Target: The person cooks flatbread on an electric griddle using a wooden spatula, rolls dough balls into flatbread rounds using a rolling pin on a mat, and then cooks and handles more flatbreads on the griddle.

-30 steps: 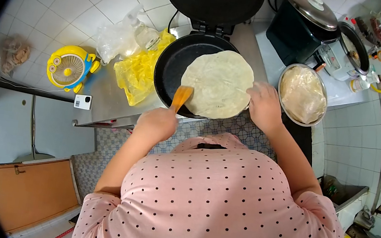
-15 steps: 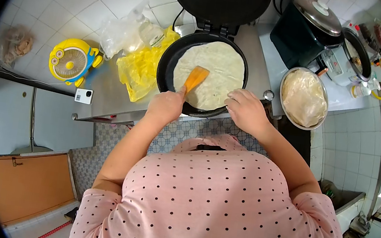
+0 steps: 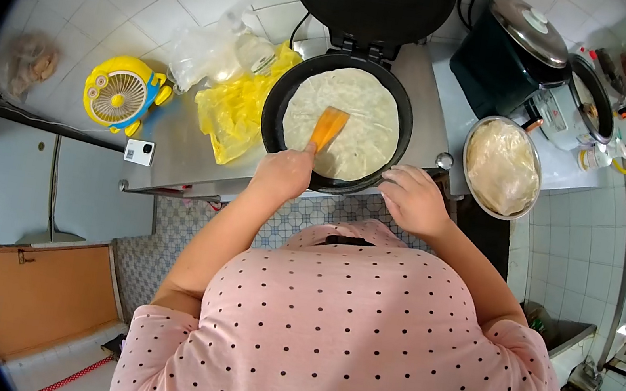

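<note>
A round, pale flatbread (image 3: 365,139) lies in the black electric griddle pan (image 3: 278,99), whose hinged lid (image 3: 370,7) stands raised behind it. My left hand (image 3: 284,171) is closed around the handle of an orange-brown wooden spatula (image 3: 329,127). The spatula's flat blade is over the left-middle part of the flatbread. At the pan's lower right rim is my right hand (image 3: 415,200), holding nothing, its fingers loosely bent and partly apart, fingertips close to the rim.
A bowl of dough under plastic film (image 3: 502,168) sits to the right, near a dark green lidded appliance (image 3: 500,58). Left of the pan are a yellow plastic bag (image 3: 231,124), a clear bag (image 3: 209,49), a yellow fan (image 3: 117,93) and a white phone (image 3: 139,152).
My right hand has drawn back from the flatbread's lower right edge to outside the rim. The spatula has shifted slightly right, and the flatbread sits a little differently in the pan.
</note>
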`<state>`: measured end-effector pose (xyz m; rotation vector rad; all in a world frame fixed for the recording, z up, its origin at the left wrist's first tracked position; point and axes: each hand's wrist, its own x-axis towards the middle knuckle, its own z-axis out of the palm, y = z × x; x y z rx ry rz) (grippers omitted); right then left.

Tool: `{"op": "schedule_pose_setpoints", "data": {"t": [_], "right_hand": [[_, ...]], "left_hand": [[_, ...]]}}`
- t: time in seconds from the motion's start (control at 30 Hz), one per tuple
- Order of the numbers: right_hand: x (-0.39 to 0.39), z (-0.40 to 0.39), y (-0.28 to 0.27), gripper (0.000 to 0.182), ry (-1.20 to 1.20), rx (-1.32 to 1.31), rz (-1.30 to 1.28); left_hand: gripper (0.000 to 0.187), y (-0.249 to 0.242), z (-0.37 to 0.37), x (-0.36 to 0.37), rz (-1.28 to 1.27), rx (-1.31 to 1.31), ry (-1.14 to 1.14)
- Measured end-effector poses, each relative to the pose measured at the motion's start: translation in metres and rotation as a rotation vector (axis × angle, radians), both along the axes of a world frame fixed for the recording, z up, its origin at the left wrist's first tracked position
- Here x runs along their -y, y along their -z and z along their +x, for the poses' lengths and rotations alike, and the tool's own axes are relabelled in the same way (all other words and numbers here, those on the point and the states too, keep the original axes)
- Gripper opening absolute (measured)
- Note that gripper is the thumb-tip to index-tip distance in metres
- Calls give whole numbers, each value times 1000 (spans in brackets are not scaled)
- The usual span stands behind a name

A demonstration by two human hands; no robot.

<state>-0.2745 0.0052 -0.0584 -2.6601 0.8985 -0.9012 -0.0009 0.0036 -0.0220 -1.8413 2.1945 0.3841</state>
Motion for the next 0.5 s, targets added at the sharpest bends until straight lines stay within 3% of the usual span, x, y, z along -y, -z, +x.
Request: {"op": "schedule_pose_setpoints", "data": {"t": [0.5], "right_hand": [[-1,-13,-8,13,75,51,-40]], "left_hand": [[41,3,-2,4,61,47,-19]]}}
